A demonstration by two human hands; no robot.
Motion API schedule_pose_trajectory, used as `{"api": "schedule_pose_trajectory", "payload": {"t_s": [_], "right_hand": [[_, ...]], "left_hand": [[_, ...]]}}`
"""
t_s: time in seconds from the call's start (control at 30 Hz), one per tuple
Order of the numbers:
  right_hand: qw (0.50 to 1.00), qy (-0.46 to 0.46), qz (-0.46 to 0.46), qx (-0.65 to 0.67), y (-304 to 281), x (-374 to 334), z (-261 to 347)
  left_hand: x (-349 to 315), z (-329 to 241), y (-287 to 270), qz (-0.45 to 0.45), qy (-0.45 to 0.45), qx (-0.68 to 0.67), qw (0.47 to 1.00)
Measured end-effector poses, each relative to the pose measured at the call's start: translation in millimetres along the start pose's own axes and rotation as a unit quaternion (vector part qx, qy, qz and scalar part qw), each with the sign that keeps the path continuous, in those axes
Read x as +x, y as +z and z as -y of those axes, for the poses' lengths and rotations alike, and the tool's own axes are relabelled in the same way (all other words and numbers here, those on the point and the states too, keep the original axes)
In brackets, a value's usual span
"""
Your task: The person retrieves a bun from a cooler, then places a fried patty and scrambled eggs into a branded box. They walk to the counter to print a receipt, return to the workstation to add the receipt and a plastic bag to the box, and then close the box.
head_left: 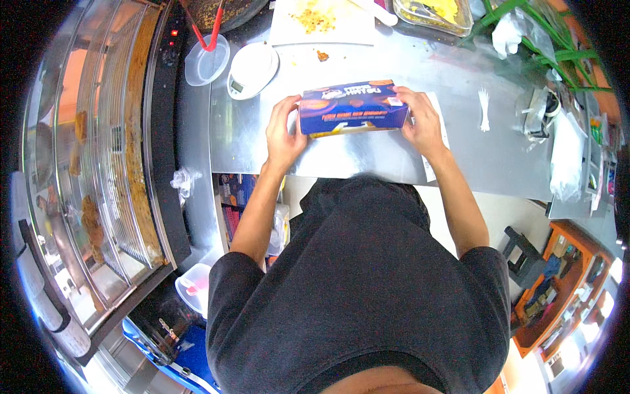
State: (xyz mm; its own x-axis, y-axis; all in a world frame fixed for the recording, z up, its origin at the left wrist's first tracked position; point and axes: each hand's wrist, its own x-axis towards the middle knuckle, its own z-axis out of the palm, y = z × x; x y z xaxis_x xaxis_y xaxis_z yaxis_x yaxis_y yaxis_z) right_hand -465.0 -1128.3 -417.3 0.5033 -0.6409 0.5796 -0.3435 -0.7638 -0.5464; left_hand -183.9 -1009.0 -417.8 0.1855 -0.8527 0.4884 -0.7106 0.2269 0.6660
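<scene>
A dark blue cardboard food box (353, 108) with orange and white print is held between my two hands, over the near part of the steel table. My left hand (285, 133) grips its left end, fingers along the far side and thumb at the near edge. At the right end, my right hand (421, 123) is closed round the corner. A sheet of white paper (430, 169) lies partly under my right hand and forearm and overhangs the table's front edge. What is inside the box cannot be seen.
On the steel table (502, 148) are a white kitchen scale (254, 69), a clear plastic tub (207, 64) with red tongs, a white board (282, 26) bearing yellow crumbs, a glass dish (453, 29) and white sticks (484, 108). A glass display case (98, 164) with fried food stands left.
</scene>
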Motion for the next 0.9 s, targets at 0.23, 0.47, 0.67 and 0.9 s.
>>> {"api": "schedule_pose_trajectory", "payload": {"t_s": [0.23, 0.47, 0.67, 0.9], "right_hand": [[0.978, 0.194, 0.006, 0.077, 8, 28, -2], [0.999, 0.037, 0.013, -0.006, 9, 7, -11], [0.990, 0.003, 0.100, -0.104, 8, -28, -15], [0.959, 0.004, 0.199, -0.202, 4, -37, -9]], "left_hand": [[38, 35, 0, 0.089, -0.237, -0.247, 0.935], [17, 44, -1, 0.146, -0.036, -0.051, 0.987], [-11, 51, 8, 0.160, 0.073, 0.042, 0.983], [-1, 2, -6, 0.333, 0.114, 0.189, 0.917]]}}
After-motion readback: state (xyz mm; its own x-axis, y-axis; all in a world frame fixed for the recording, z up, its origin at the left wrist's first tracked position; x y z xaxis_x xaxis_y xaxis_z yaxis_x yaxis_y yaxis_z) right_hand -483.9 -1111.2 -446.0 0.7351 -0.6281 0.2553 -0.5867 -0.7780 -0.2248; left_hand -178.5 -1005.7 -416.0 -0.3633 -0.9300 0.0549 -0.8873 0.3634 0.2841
